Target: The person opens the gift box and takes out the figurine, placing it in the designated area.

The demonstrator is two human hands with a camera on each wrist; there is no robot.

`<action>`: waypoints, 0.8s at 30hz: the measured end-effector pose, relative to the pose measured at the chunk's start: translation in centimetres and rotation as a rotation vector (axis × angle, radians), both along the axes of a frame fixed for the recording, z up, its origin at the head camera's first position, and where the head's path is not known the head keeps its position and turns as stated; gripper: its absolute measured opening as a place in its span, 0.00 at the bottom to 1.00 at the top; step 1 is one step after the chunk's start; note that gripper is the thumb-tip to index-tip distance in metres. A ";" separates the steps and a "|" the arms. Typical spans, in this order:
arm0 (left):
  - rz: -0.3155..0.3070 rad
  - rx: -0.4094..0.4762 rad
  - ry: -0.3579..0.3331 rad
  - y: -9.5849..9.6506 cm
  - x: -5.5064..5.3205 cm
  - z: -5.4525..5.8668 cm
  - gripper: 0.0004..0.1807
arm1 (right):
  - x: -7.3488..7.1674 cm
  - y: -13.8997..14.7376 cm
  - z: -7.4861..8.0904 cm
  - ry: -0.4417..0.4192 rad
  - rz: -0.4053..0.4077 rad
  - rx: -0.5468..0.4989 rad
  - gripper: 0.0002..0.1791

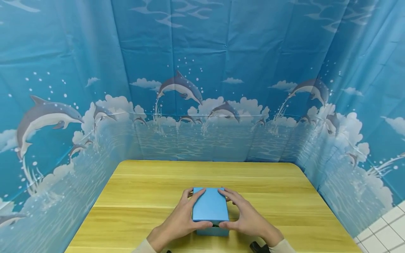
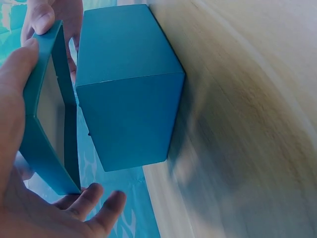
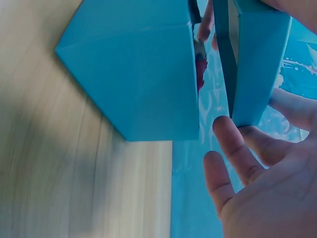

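A blue box lid (image 1: 210, 205) is held level between both hands, just above an open blue box (image 1: 212, 232) on the table. My left hand (image 1: 178, 216) grips the lid's left side, thumb at the near edge and fingers at the far edge. On the right side, my right hand (image 1: 248, 218) holds it the same way. Both wrist views show a gap between the lid (image 2: 42, 153) and the box (image 2: 129, 109). Something red (image 3: 200, 74) peeks over the box's rim in the right wrist view; what it is cannot be made out.
The yellow wood-grain table (image 1: 142, 196) extends around the box on all sides. Behind it and at both sides hangs a blue curtain (image 1: 196, 140) printed with dolphins. White floor tiles (image 1: 384, 228) show at the lower right.
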State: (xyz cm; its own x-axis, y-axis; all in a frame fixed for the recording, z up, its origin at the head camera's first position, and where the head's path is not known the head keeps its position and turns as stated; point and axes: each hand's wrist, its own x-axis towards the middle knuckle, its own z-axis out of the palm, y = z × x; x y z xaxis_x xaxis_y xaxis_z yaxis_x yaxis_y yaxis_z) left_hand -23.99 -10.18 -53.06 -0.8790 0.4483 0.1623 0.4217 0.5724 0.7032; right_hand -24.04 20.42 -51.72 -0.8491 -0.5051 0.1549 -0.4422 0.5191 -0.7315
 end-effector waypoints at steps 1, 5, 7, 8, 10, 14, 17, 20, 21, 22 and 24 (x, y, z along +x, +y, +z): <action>0.005 0.012 -0.006 -0.1 0.0 0.0 0.61 | 0.0 -0.2 0.1 0.003 -0.002 -0.001 0.55; 0.026 0.052 -0.013 -0.5 0.2 0.2 0.60 | 0.0 -0.8 0.5 0.016 -0.012 -0.012 0.55; 0.034 0.064 -0.010 -0.7 0.3 0.3 0.59 | 0.0 -1.2 0.7 0.022 -0.017 -0.019 0.53; 0.038 0.068 -0.007 -0.8 0.3 0.4 0.59 | -0.1 -1.3 0.8 0.022 -0.013 -0.031 0.52; 0.045 0.077 0.000 -1.0 0.4 0.6 0.58 | -0.2 -1.7 0.9 0.015 -0.001 -0.071 0.48; 0.060 0.090 0.021 -1.5 0.7 1.2 0.58 | -0.4 -2.5 1.2 -0.009 0.038 -0.158 0.42; 0.068 0.091 0.031 -1.9 0.9 1.7 0.59 | -0.4 -3.2 1.4 -0.007 0.041 -0.176 0.40; 0.079 0.099 0.029 -2.4 1.0 2.0 0.59 | -0.3 -3.7 1.4 0.005 0.040 -0.186 0.39; 0.086 0.100 0.027 -2.5 1.1 2.1 0.58 | -0.3 -3.9 1.3 0.004 0.040 -0.193 0.39; 0.092 0.100 0.027 -2.6 1.1 2.1 0.57 | -0.3 -4.0 1.3 0.005 0.041 -0.200 0.38; 0.110 0.102 0.023 -2.8 1.3 2.0 0.56 | -0.3 -4.3 1.1 0.008 0.041 -0.212 0.37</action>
